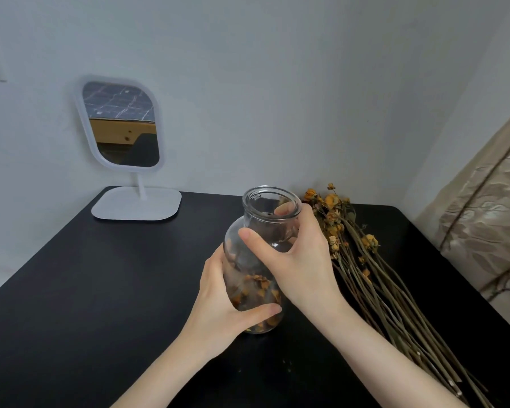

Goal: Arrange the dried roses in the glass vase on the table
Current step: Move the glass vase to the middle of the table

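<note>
A clear glass vase [270,201] with a wide round mouth stands on the black table [100,290], with loose dried orange petals at its bottom. My left hand [221,307] wraps its lower body from the left, thumb across the front. My right hand [298,257] grips the neck and shoulder from the right. A bundle of dried roses [362,269] with orange-yellow heads and long brown stems lies flat on the table just right of the vase, heads toward the wall.
A white-framed stand mirror [121,125] stands at the back left of the table near the wall. A beige patterned curtain [489,219] hangs at the right. The stems reach down to the table's front right edge.
</note>
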### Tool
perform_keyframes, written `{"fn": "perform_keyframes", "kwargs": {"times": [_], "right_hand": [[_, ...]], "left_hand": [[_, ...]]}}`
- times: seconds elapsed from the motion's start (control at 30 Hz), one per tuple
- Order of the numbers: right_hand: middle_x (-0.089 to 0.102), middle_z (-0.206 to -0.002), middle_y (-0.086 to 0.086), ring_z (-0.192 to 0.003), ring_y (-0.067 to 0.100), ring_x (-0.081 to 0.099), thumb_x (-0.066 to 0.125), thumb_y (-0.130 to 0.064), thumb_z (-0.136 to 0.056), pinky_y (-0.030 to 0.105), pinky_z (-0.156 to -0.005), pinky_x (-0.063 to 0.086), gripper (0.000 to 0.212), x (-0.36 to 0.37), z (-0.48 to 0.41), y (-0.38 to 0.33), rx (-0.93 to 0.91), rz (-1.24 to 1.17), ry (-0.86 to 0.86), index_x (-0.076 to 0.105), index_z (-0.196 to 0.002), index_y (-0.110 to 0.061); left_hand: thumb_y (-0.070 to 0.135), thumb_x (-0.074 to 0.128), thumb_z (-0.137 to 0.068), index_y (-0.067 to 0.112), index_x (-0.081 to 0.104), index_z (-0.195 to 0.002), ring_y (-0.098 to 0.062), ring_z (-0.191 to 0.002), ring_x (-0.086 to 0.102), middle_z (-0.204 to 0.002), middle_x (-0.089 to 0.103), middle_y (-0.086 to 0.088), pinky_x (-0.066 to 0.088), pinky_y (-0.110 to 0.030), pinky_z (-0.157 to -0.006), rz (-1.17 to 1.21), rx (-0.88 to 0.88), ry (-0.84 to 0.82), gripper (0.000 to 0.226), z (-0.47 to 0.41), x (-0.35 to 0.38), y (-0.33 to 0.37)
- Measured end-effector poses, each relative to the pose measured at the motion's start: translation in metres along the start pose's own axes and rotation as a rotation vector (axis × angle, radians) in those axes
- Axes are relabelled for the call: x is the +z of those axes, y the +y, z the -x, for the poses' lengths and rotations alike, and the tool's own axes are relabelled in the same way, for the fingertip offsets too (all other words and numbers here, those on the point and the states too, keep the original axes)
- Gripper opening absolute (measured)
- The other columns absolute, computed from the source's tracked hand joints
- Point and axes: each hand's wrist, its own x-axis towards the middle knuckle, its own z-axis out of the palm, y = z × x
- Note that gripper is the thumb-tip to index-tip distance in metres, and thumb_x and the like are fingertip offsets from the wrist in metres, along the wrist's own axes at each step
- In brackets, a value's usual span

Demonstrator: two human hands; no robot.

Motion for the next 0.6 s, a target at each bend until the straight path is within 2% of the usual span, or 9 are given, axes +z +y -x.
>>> {"fn": "perform_keyframes", "kwargs": {"times": [0.07, 0.17, 0.23, 0.3, 0.37, 0.47, 0.57, 0.6], "right_hand": [[0.057, -0.105, -0.013, -0.098, -0.002, 0.056, 0.070, -0.055, -0.062, 0.015, -0.079, 0.048, 0.051, -0.001, 0.000, 0.000, -0.003, -0.001, -0.019, 0.045, -0.102, -0.036], [0.058, -0.108, -0.014, -0.101, -0.001, 0.056, 0.072, -0.053, -0.063, 0.017, -0.083, 0.048, 0.052, -0.008, 0.000, -0.001, -0.003, -0.019, -0.074, 0.047, -0.105, -0.036], [0.058, -0.110, -0.018, -0.104, -0.006, 0.054, 0.071, -0.056, -0.062, 0.012, -0.083, 0.046, 0.058, -0.014, 0.001, 0.000, 0.009, -0.047, -0.093, 0.048, -0.111, -0.035], [0.055, -0.111, -0.024, -0.106, -0.014, 0.049, 0.065, -0.066, -0.058, 0.004, -0.083, 0.041, 0.067, -0.021, 0.004, 0.001, 0.020, -0.037, -0.084, 0.046, -0.114, -0.036], [0.054, -0.113, -0.025, -0.109, -0.012, 0.048, 0.059, -0.072, -0.055, 0.008, -0.088, 0.040, 0.073, -0.030, 0.006, 0.004, 0.030, -0.008, -0.065, 0.047, -0.116, -0.034], [0.057, -0.111, -0.021, -0.108, -0.008, 0.051, 0.057, -0.071, -0.057, 0.016, -0.092, 0.042, 0.069, -0.047, 0.012, 0.013, 0.061, -0.007, -0.038, 0.052, -0.114, -0.033], [0.063, -0.104, -0.016, -0.099, -0.009, 0.056, 0.059, -0.063, -0.066, 0.010, -0.083, 0.046, 0.053, -0.069, 0.014, 0.026, 0.124, -0.027, 0.008, 0.059, -0.106, -0.029], [0.064, -0.101, -0.014, -0.095, -0.008, 0.058, 0.060, -0.059, -0.071, 0.009, -0.079, 0.046, 0.043, -0.077, 0.013, 0.031, 0.160, -0.021, 0.035, 0.060, -0.103, -0.030]], "left_hand": [[0.052, 0.085, -0.044, 0.051, 0.020, -0.131, 0.006, -0.126, 0.035, -0.137, 0.033, 0.025, 0.041, -0.014, -0.092, 0.038, 0.018, 0.008, 0.108, 0.004, 0.000, 0.004], [0.059, 0.079, -0.045, 0.043, 0.024, -0.137, 0.005, -0.130, 0.032, -0.141, 0.033, 0.022, 0.033, -0.020, -0.102, 0.074, 0.049, 0.097, 0.108, 0.011, -0.001, 0.010], [0.057, 0.077, -0.053, 0.047, 0.031, -0.127, 0.005, -0.126, 0.037, -0.135, 0.040, 0.020, 0.033, -0.020, -0.101, 0.074, 0.080, 0.215, 0.088, 0.019, -0.002, 0.013], [0.058, 0.077, -0.061, 0.053, 0.039, -0.112, 0.002, -0.114, 0.047, -0.118, 0.047, 0.023, 0.039, -0.014, -0.093, 0.073, 0.104, 0.324, 0.064, 0.030, -0.003, 0.016], [0.055, 0.071, -0.059, 0.053, 0.042, -0.100, -0.004, -0.098, 0.053, -0.099, 0.049, 0.023, 0.040, -0.007, -0.084, 0.063, 0.121, 0.362, 0.050, 0.043, -0.001, 0.018], [0.050, 0.062, -0.066, 0.042, 0.049, -0.090, -0.008, -0.077, 0.055, -0.083, 0.055, 0.012, 0.043, -0.014, -0.073, 0.079, 0.120, 0.265, 0.028, 0.062, 0.009, 0.022], [0.039, 0.057, -0.082, 0.035, 0.053, -0.083, -0.007, -0.056, 0.054, -0.068, 0.059, 0.003, 0.045, -0.019, -0.060, 0.055, 0.084, -0.014, 0.006, 0.069, 0.030, 0.031], [0.034, 0.055, -0.087, 0.036, 0.052, -0.083, -0.006, -0.053, 0.052, -0.064, 0.058, 0.003, 0.044, -0.019, -0.058, 0.046, 0.065, -0.117, 0.005, 0.068, 0.040, 0.034]]}}
